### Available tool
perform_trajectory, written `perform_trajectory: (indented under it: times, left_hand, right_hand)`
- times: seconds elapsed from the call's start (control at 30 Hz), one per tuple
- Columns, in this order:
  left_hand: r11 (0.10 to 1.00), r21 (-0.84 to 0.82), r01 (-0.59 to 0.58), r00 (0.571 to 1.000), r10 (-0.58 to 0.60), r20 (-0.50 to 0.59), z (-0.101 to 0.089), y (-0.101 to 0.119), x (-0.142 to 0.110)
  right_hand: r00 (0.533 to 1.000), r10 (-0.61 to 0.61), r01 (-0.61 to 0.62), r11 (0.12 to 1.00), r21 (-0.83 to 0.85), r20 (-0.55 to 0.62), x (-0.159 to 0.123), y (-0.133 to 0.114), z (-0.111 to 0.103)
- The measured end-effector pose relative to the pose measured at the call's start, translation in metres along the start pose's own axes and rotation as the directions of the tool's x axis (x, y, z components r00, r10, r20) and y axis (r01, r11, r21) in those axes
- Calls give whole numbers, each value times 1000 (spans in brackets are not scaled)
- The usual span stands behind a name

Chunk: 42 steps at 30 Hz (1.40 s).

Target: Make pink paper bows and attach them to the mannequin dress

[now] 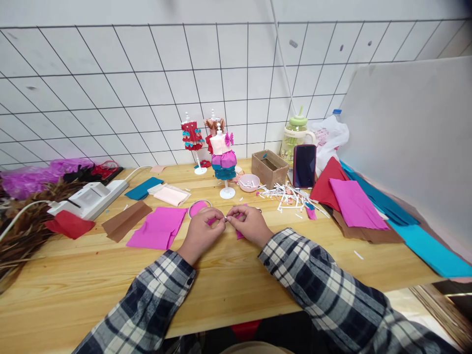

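My left hand (204,230) and my right hand (251,224) meet above the middle of the wooden table (228,285). Thumb and fingers of both are pinched together at one tiny pale piece (226,218), too small to name. Under my right hand lies a strip of magenta crepe paper (240,233), partly covered. A thin-rimmed ring (189,210) with magenta inside it lies behind my left hand. Just beyond my hands stands a small white dress form (227,192) wearing a pale bodice, a magenta and teal skirt and a magenta bow.
Two more dressed forms (192,135) stand behind. To the right are a pink bowl (249,189), a cardboard box (271,174), white paper scraps (289,196), a phone (304,166) and stacked coloured paper (356,204). Leftward lie folded magenta paper (158,228) and a power strip (92,199).
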<state>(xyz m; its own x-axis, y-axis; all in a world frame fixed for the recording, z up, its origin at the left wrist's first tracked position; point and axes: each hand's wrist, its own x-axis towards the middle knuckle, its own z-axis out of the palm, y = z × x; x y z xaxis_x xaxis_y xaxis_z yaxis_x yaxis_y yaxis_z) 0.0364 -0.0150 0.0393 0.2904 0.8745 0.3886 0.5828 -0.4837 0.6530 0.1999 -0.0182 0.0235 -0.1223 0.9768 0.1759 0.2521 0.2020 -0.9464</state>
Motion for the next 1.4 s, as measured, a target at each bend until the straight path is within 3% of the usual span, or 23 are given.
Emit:
perform_trajectory:
  times: [0.17,0.7,0.87,1.07,1.27,1.4]
  left_hand:
    - [1000,13,-3,1000,3,-2,0,-1,0]
    - [994,78,-80,997,78,25,2,-4,0]
    - [997,30,-73,997,73,28,2,-2,-1]
    - [978,-205,-40,997,54,61,-1,2,-1]
    - [870,-492,40,996,4,87,-3,2,-2]
    - [722,-683,106,994,-98,51,-3,-1,-4]
  right_hand:
    - [998,30,-36,995,95,58,0,0,0]
    - [995,45,-50,998,49,87,0,5,2]
    - [992,64,-77,990,115,108,1,6,3]
    - [993,113,-114,989,92,21,7,14,0]
    - [989,103,-126,965,-231,-111,17,21,-20]
    - [987,82,-136,888,-439,-140,21,21,-37]
